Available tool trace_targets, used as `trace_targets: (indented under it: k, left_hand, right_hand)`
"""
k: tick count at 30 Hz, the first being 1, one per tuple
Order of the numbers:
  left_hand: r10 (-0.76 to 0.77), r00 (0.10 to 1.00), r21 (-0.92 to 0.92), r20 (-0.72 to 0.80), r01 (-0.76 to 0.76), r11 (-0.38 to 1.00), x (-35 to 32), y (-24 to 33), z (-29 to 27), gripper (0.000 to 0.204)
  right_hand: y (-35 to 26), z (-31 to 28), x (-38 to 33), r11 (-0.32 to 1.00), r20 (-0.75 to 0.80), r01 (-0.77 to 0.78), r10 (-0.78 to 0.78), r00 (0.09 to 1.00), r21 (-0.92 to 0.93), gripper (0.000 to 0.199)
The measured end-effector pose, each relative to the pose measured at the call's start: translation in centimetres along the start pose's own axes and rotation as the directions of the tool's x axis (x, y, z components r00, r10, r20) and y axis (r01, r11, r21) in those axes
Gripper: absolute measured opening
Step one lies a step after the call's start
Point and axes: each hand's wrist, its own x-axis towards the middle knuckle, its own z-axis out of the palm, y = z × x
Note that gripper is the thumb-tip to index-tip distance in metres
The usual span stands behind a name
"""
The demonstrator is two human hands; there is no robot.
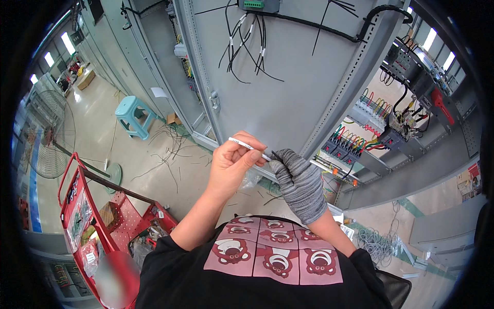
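My bare left hand (228, 169) is raised in front of my chest, pinching a thin white wire-marker tube (240, 143) with small dark print. The tube slants down to the right towards my right hand (302, 185), which wears a grey knitted glove. Those gloved fingers are closed at the tube's right end, where a short dark tip shows; what exactly they grip is hidden. Beyond my hands stands a grey cabinet door panel (288, 92). Several black wires (260, 51) with white markers hang loose on it from a device with a green terminal block (253, 4).
A red tool cart (85, 206) holding bags and parts stands at the lower left. Behind it are a fan (49, 134) and a blue stool (135, 116). Wire offcuts (167, 149) litter the floor. An open cabinet with wired breakers (345, 147) is at the right, coiled wire (378, 244) below.
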Motion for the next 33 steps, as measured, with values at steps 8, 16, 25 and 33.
trace_targets:
  k: [8,16,25,33]
  left_hand:
    - [-0.111,0.994,-0.09,0.001,0.111,0.99,-0.3,-0.8,0.0,0.014]
    - [-0.121,0.956,-0.196,-0.267,0.07,0.978,0.7,-0.2,0.9,0.019]
    - [-0.205,0.974,0.574,0.094,0.115,0.81,1.1,1.3,0.3,0.022]
    - [-0.213,0.976,0.575,0.05,0.146,0.805,1.4,2.5,1.3,0.019]
  right_hand:
    - [1.0,0.6,-0.4,0.997,-0.047,-0.017,0.021,0.999,0.073,0.017]
    - [1.2,0.2,-0.4,0.987,0.019,-0.081,0.08,0.997,0.142,0.017]
    - [2.2,-2.7,1.1,0.965,0.038,-0.16,0.156,0.987,0.209,0.024]
    - [2.2,-3.2,0.9,0.976,0.091,-0.131,0.116,0.989,0.173,0.022]
